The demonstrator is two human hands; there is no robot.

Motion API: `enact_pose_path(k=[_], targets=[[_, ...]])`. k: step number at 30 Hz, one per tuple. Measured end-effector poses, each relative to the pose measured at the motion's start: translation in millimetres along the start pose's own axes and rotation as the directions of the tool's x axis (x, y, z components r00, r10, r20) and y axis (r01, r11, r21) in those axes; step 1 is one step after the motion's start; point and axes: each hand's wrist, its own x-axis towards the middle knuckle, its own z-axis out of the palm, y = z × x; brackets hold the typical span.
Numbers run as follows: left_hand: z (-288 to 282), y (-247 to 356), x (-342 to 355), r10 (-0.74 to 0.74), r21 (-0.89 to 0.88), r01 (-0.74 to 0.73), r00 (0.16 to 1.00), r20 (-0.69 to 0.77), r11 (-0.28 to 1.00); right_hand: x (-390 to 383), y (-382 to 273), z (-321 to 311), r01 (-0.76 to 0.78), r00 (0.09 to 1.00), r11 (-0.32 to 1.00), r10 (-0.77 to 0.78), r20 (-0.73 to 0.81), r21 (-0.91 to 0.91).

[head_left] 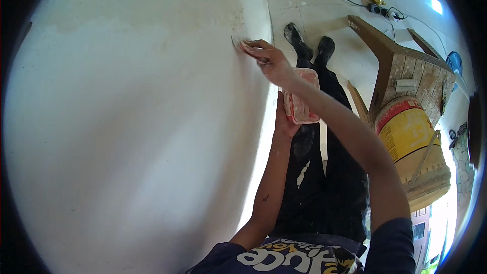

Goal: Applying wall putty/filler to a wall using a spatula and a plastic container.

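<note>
My right hand (pixel 275 64) is closed round the reddish handle of a putty knife (pixel 245 47). Its thin blade meets the white wall (pixel 132 122), beside a roughened patch low on the wall's surface. Below it, my left hand (pixel 286 123) grips a red rectangular plastic tub (pixel 306 77) from the side and underneath. Pale, dried-looking smears coat the tub; how much it holds cannot be made out. My right forearm passes across in front of the tub's right side.
To my right, a large yellow-and-red bucket (pixel 410 132) rests against a wooden stool or small table (pixel 406 66). A dark power strip (pixel 377 9) with cables lies on the floor beyond. A blue object (pixel 454 62) is at the far right.
</note>
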Motion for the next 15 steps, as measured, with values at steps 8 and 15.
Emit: enact_pose_path(k=[8,15], targets=[[8,0,-5,0.001,0.058,0.001,0.999,-0.034,0.998,85,12,-80,-0.015,0.991,1.000,0.015,-0.134,-0.001],[3,4,-11,0.014,0.040,-0.014,1.000,0.018,0.999,105,-2,-61,-0.225,0.973,0.959,0.212,-0.088,-0.173]])
